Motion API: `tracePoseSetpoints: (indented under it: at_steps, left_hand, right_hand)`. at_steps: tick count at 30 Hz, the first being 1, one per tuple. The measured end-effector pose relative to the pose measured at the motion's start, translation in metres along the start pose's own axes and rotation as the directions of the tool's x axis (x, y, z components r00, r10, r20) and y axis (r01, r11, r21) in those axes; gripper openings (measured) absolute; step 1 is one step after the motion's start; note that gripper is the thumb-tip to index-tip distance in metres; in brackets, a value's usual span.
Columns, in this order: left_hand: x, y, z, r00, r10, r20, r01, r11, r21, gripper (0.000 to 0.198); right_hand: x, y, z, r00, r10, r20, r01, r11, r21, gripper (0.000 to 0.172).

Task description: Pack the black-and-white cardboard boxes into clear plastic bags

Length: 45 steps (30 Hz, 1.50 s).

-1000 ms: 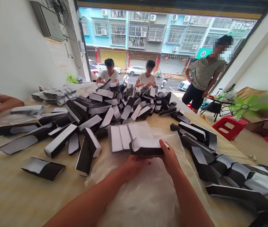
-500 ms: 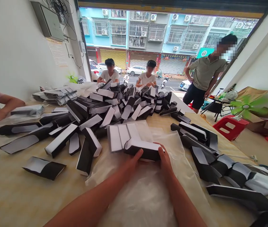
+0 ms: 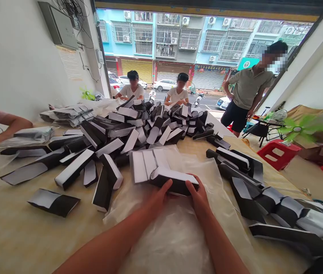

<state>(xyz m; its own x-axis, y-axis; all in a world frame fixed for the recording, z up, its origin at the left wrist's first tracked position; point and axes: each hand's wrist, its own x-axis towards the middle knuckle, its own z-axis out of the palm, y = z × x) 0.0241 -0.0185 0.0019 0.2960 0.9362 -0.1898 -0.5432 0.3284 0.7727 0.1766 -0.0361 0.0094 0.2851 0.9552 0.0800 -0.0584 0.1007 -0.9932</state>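
Held box: a black-sided, white-topped rectangular cardboard box (image 3: 175,179) lies crosswise at the table's middle, gripped at both ends.
Left hand: the left hand (image 3: 159,198) clasps the box's left part, thumb pressed on the near black side; the other fingers are hidden beneath it.
Right hand: the right hand (image 3: 199,198) clasps the right part, thumb up against the near side, with the remaining fingers out of sight.
Adjacent row: a row of white-topped boxes (image 3: 145,166) stands just beyond the held box, possibly touching it; the contact is unclear.
Underlay: a crinkled translucent plastic sheet (image 3: 178,236) lies under both hands.
Stock: a large heap of black-and-white boxes (image 3: 150,123) fills the far table, with strays on either side.
Surface: a beige table top (image 3: 13,236).
Co-workers: two seated people (image 3: 132,89) at the far end, a standing person (image 3: 247,91) on the right, and a bare forearm (image 3: 7,127) on the left edge.
Surroundings: a red plastic stool (image 3: 277,152).
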Motion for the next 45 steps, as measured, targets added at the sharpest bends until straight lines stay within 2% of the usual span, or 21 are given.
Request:
tracePoseSetpoints:
  at_steps: [4, 10, 17, 20, 23, 25, 27, 29, 31, 33, 35, 38, 45]
  left_hand:
    - [0.002, -0.004, -0.004, 1.000, 0.011, 0.000, -0.011, 1.000, 0.019, 0.048]
    - [0.004, -0.008, -0.010, 0.995, 0.042, 0.091, -0.045, 0.999, 0.030, 0.049]
    - [0.004, -0.008, -0.007, 0.997, 0.052, 0.063, -0.057, 0.996, 0.072, 0.054]
    - [0.003, -0.007, -0.009, 0.994, 0.045, 0.095, -0.048, 0.998, 0.030, 0.059]
    - [0.002, -0.005, -0.009, 0.995, -0.005, 0.095, 0.005, 1.000, 0.006, 0.054]
    - [0.001, -0.002, -0.006, 0.996, -0.017, 0.084, 0.018, 1.000, -0.007, 0.054]
    - [0.001, 0.000, -0.003, 0.998, 0.000, 0.064, 0.001, 1.000, -0.022, 0.057]
    - [0.001, 0.001, -0.002, 0.999, 0.010, 0.042, -0.008, 1.000, -0.025, 0.062]
    - [0.001, 0.000, -0.002, 0.999, 0.006, 0.039, -0.005, 1.000, -0.017, 0.065]
    - [0.002, -0.002, -0.005, 0.997, 0.005, 0.072, -0.004, 1.000, -0.013, 0.065]
    - [0.003, -0.005, -0.009, 0.991, 0.015, 0.132, -0.014, 1.000, -0.012, 0.064]
    - [0.004, -0.009, -0.012, 0.981, 0.039, 0.188, -0.036, 0.999, -0.019, 0.062]
    - [0.002, -0.002, -0.010, 0.984, 0.014, 0.179, 0.008, 0.993, -0.120, 0.051]
  right_hand:
    - [0.000, -0.001, 0.001, 1.000, 0.008, -0.007, -0.008, 1.000, -0.001, 0.051]
    - [0.000, 0.004, -0.001, 1.000, 0.006, 0.011, -0.006, 1.000, 0.005, 0.051]
    - [0.003, 0.011, -0.004, 0.998, -0.045, 0.044, 0.047, 0.998, -0.039, 0.053]
    - [0.003, 0.010, -0.004, 0.998, -0.024, 0.057, 0.027, 0.998, -0.053, 0.051]
    - [0.001, 0.010, -0.004, 0.998, 0.028, 0.064, -0.024, 0.998, -0.049, 0.052]
    - [0.001, 0.012, -0.004, 0.993, 0.037, 0.115, -0.037, 0.999, 0.001, 0.060]
    - [0.001, 0.012, -0.004, 0.983, 0.001, 0.183, -0.019, 0.995, 0.096, 0.076]
    - [0.002, 0.012, -0.004, 0.981, -0.042, 0.187, 0.003, 0.979, 0.205, 0.083]
    - [0.004, 0.011, -0.004, 0.992, -0.051, 0.119, 0.019, 0.968, 0.250, 0.073]
    - [0.006, 0.009, -0.004, 0.999, -0.035, 0.039, 0.027, 0.979, 0.203, 0.060]
    - [0.006, 0.008, -0.005, 1.000, -0.028, 0.008, 0.027, 0.992, 0.127, 0.052]
    - [0.006, 0.005, -0.007, 0.999, -0.017, 0.029, 0.014, 0.995, 0.098, 0.046]
    - [0.004, -0.008, -0.009, 0.996, -0.038, 0.076, 0.040, 0.999, -0.026, 0.043]
